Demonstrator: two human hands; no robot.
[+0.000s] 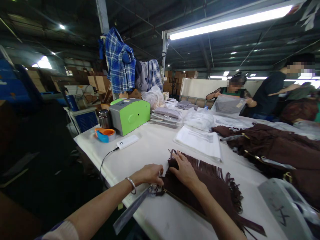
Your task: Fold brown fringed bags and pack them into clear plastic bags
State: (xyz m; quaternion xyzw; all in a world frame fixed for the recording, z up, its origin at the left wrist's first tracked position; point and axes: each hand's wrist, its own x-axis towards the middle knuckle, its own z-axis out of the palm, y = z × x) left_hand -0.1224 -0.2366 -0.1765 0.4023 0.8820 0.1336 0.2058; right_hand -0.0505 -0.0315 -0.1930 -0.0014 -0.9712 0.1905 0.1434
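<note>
A dark brown fringed bag (212,186) lies flat on the white table (147,150), its zipper edge toward me. My left hand (152,174) is at the bag's left corner, fingers bent in a pinch; what lies between them is too small to name. A plastic-wrapped strap (132,210) hangs from that corner over the table's edge. Resting on the upper left of the bag, my right hand (184,169) has its fingers spread near the fringe.
A green and grey machine (130,115), a tape roll (105,134), a metal flask (104,119) and a white power bank (127,142) stand left. Plastic bags (198,141) lie beyond. Brown bags (280,146) and a grey dispenser (282,206) are right. A person (231,90) holds plastic opposite.
</note>
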